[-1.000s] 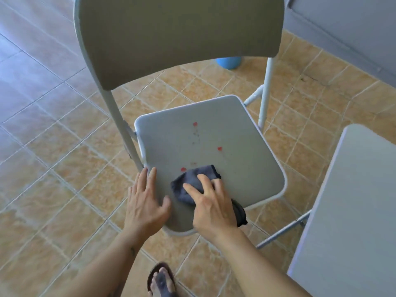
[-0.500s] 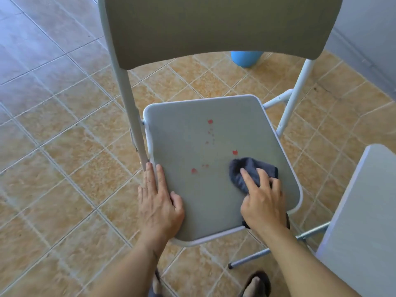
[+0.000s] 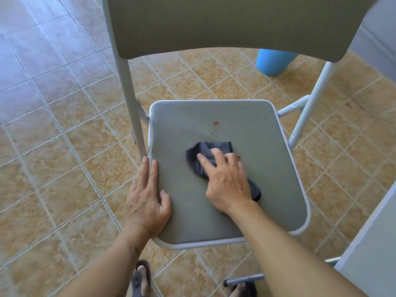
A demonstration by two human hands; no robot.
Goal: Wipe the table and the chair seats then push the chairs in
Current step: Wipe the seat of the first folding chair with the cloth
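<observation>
A grey folding chair stands in front of me, its seat (image 3: 177, 136) facing up and its backrest (image 3: 225, 24) at the top of the view. My right hand (image 3: 227, 181) presses a dark grey cloth (image 3: 205, 153) flat on the middle of the seat. A red spot (image 3: 215, 123) with a few tiny specks below it lies just beyond the cloth. A small red mark (image 3: 238, 157) shows at the right of my fingers. My left hand (image 3: 147, 198) grips the seat's near left edge, thumb on top.
The white table's edge (image 3: 368, 243) is at the lower right. A blue container (image 3: 272, 63) stands on the tiled floor behind the chair. The chair's white legs (image 3: 306, 108) angle out at the right. My sandalled foot (image 3: 140, 279) is under the seat's front.
My right hand has slid the cloth from the seat's right side back to the middle, over the lower red spots, which no longer show. My left hand has kept its hold on the left edge.
</observation>
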